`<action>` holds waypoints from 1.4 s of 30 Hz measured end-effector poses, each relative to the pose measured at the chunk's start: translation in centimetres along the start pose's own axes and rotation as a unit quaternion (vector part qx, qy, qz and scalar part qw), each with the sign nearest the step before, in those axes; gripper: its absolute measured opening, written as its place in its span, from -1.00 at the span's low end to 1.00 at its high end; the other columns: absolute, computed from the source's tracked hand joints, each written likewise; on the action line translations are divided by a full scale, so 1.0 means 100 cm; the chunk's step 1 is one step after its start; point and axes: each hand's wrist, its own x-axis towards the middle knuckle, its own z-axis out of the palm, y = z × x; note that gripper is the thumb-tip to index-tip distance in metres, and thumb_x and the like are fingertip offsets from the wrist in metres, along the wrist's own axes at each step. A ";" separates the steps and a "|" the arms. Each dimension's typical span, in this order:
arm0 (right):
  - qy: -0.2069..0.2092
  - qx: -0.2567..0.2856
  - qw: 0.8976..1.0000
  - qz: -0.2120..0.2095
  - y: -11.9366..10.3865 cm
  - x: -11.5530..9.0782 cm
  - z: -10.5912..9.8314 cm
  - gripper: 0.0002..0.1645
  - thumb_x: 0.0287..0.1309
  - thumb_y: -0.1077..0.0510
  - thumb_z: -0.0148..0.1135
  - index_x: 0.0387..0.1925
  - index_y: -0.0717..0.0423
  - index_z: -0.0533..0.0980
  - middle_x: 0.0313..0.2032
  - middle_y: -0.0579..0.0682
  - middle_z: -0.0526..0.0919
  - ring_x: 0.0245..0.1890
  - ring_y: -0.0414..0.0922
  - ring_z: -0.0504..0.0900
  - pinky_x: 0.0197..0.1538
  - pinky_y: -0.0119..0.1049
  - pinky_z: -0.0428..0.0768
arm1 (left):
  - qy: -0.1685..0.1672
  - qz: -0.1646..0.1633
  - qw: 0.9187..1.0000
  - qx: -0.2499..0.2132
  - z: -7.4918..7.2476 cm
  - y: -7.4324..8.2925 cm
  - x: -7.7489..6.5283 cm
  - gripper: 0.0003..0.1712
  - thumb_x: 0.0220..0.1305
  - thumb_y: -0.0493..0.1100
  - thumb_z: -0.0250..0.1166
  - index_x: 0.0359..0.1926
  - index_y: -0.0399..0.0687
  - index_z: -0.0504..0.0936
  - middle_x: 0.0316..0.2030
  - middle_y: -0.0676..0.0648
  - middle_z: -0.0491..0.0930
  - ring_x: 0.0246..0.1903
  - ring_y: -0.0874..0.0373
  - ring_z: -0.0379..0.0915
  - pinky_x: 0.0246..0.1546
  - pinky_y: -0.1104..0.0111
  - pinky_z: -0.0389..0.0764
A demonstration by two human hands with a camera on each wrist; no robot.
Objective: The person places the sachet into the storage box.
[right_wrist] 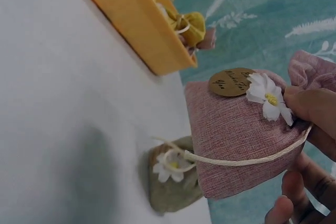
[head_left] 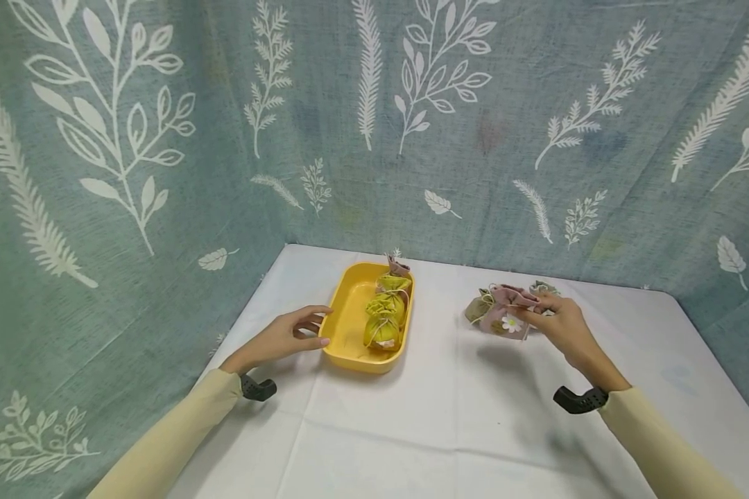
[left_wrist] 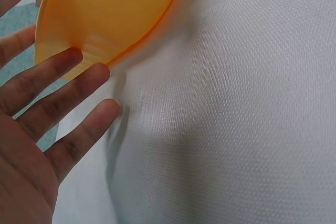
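Note:
My right hand [head_left: 558, 326] pinches a pink drawstring pouch [right_wrist: 239, 140] by its gathered neck, held up over the table. The pouch bears a white daisy, a round brown tag and a cream cord. Behind it on the cloth is an olive-green pouch [right_wrist: 173, 190], also with a white flower. At the left side of a yellow tray [head_left: 333, 346], my left hand [head_left: 290, 339] touches the rim with fingers spread and loosely bent. Along the tray's right side sit yellow pouches [head_left: 383, 331], with a pinkish-brown pouch [head_left: 398, 267] at the far end.
Partly hidden behind my right hand is another greyish-green pouch [head_left: 544, 286]. White cloth covers the table [head_left: 399, 436]. A blue-green curtain [head_left: 374, 187] with white leaf prints stands along the back and sides.

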 end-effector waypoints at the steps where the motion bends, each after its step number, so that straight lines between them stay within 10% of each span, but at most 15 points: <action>1: 0.002 0.000 1.000 -0.005 -0.002 0.001 0.001 -0.33 0.29 -0.24 0.39 -0.17 0.38 0.64 0.39 0.32 0.37 0.42 0.29 0.26 0.12 0.18 0.52 | 0.000 0.000 1.000 -0.001 0.000 0.000 0.000 -0.13 0.24 0.21 0.48 0.49 0.13 0.39 0.35 -0.05 0.47 0.18 0.07 0.52 0.13 0.17 0.62; 9: 0.020 0.005 0.998 -0.063 -0.019 0.010 0.017 -0.44 0.30 -0.11 0.43 -0.50 0.32 0.54 -0.22 0.08 0.54 -0.22 -0.02 0.39 -0.31 -0.23 0.44 | 0.001 0.007 1.000 -0.003 0.000 -0.002 0.000 -0.16 0.26 0.16 0.49 0.48 0.11 0.40 0.30 -0.06 0.51 0.17 0.05 0.53 0.12 0.14 0.63; 35: 0.020 0.039 0.995 -0.090 -0.072 0.054 0.065 -0.51 0.21 -0.23 0.46 -0.26 0.14 0.68 -0.20 0.06 0.59 -0.23 0.04 0.44 -0.32 -0.17 0.45 | -0.002 0.015 1.000 -0.007 0.000 0.000 0.002 -0.12 0.24 0.19 0.49 0.49 0.06 0.40 0.36 -0.06 0.45 0.17 0.08 0.53 0.07 0.23 0.65; 42: 0.017 0.035 0.994 -0.103 -0.091 0.069 0.082 -0.50 0.22 -0.23 0.45 -0.46 0.13 0.64 -0.17 0.03 0.62 -0.24 0.03 0.42 -0.25 -0.09 0.38 | 0.002 0.020 1.000 -0.004 -0.001 0.001 0.000 -0.14 0.24 0.15 0.51 0.48 0.06 0.40 0.36 -0.04 0.45 0.17 0.06 0.54 0.07 0.23 0.66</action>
